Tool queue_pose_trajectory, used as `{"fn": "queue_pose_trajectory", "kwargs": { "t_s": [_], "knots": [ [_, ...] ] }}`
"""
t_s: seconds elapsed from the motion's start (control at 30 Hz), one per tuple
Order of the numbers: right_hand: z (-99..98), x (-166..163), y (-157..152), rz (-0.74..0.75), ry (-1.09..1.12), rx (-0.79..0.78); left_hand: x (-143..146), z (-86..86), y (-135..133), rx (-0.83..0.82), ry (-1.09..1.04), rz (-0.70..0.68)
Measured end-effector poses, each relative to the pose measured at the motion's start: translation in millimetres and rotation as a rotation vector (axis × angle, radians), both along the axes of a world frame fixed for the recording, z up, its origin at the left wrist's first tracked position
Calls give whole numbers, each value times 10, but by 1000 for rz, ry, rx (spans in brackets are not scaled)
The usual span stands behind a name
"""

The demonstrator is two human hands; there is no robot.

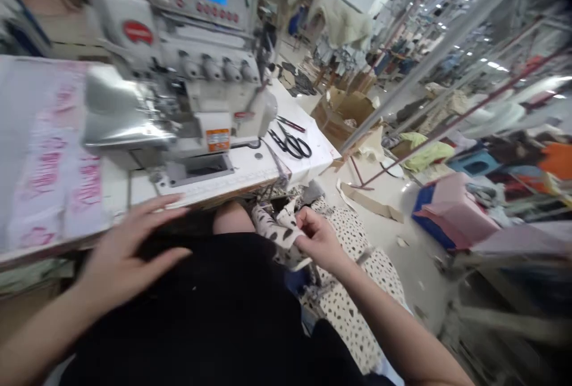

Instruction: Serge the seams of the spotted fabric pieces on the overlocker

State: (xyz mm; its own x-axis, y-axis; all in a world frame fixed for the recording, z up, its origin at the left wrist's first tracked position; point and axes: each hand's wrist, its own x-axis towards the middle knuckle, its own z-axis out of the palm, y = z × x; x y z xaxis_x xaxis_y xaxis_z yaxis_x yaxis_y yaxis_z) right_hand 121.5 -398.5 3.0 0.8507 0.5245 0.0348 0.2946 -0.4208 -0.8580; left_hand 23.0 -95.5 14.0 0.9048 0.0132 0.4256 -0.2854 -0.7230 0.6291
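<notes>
My right hand (319, 240) pinches a piece of cream fabric with dark spots (277, 228), low beside my lap and below the table edge. More of the same spotted fabric (353, 231) hangs and lies in a heap to the right, under and behind my forearm. Nothing is in my left hand (129, 249), which hovers over my lap near the table's front edge, its fingers spread and thumb apart. Ahead of both hands stands a sewing machine (218, 88) with a blue display and a row of thread tension knobs.
Black scissors (295, 145) and dark red tweezers (291, 124) lie on the table right of the machine. White cloth with pink print (47, 165) covers the left side. A cardboard box (342, 115), slanting metal poles (429, 64) and a pink-draped blue bin (460, 210) stand to the right.
</notes>
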Motion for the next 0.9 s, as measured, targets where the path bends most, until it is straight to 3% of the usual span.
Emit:
{"fn": "queue_pose_trajectory", "kwargs": {
  "t_s": [0.07,0.17,0.23,0.37,0.47,0.6,0.67,0.77,0.83,0.9],
  "knots": [
    [204,-155,429,58,154,293,40,28,-197,11,85,-125],
    [358,-281,853,167,405,513,77,110,-363,-189,227,-247],
    [372,-283,995,248,613,544,29,157,-331,-321,263,-228],
    [307,-223,1108,346,878,393,-181,155,-150,-405,262,-112],
    [307,-149,1153,423,819,264,-286,94,-82,-418,293,-137],
    [467,92,1188,491,550,44,-355,114,-74,-398,224,-160],
    [565,193,1212,347,418,70,-392,198,-95,-435,170,-278],
    [633,134,1296,182,304,282,-428,321,-154,-530,170,-463],
    [603,-41,1366,248,259,334,-414,338,-196,-518,143,-360],
    [530,-240,1411,327,172,302,-377,300,-222,-496,116,-124]
  ]
}}
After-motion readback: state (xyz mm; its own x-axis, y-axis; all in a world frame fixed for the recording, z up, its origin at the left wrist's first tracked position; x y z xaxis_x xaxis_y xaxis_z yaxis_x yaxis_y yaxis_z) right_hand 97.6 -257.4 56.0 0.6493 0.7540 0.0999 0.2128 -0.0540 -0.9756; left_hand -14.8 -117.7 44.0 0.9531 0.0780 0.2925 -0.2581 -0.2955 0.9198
